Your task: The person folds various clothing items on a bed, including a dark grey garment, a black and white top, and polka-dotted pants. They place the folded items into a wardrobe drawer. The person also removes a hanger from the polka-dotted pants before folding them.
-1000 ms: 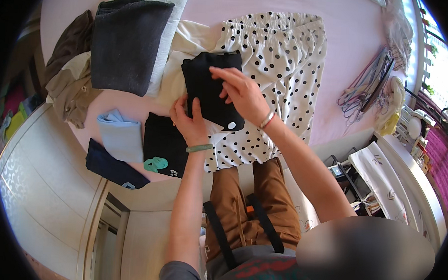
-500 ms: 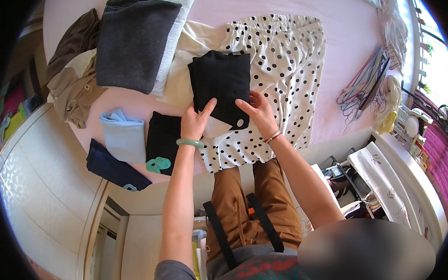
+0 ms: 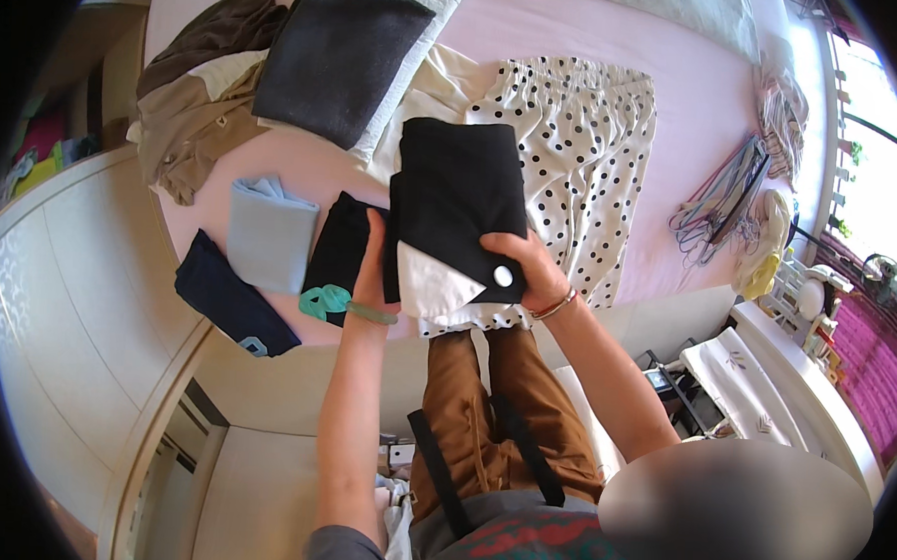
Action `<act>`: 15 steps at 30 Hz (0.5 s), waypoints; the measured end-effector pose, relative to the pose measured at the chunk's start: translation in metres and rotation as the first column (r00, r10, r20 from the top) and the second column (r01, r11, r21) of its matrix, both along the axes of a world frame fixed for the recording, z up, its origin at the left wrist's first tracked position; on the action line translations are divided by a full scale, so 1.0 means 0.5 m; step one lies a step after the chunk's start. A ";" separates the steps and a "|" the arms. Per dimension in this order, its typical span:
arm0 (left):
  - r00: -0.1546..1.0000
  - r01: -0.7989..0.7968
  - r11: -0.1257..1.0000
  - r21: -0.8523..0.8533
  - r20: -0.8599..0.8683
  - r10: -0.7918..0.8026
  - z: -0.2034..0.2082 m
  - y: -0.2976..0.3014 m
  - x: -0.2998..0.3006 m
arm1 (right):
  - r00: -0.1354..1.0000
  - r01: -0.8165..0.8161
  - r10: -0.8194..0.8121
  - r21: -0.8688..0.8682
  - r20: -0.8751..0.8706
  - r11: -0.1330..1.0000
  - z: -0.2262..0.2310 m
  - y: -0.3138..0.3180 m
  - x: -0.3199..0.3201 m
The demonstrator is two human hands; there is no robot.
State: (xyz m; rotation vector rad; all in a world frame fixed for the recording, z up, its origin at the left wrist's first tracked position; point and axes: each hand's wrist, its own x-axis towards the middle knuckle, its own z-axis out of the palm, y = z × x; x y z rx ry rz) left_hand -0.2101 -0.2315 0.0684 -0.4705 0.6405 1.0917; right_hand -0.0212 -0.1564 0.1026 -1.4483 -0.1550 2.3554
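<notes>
Spanning the space between the left hand (image 3: 371,269) and the right hand (image 3: 539,271), a folded black garment (image 3: 460,205) lies over part of a spotted garment (image 3: 581,166), its long axis pointing away from the person. The right fingers grasp its lower right side, thumb on top; the left thumb stands along its left edge, the other fingers hidden, their grip impossible to tell.

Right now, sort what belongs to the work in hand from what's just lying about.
Belongs: folded black garment, between left hand and right hand; probably also folded light blue garment, navy garment, spread polka-dot garment.

Lying about, apparently: thin tangled bundle, pale yellow cloth.
</notes>
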 end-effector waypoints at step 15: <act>0.749 0.303 0.952 0.027 -0.625 -0.221 0.155 -0.165 -0.033 | 0.906 -0.032 0.066 0.088 -0.419 0.996 0.070 -0.081 -0.019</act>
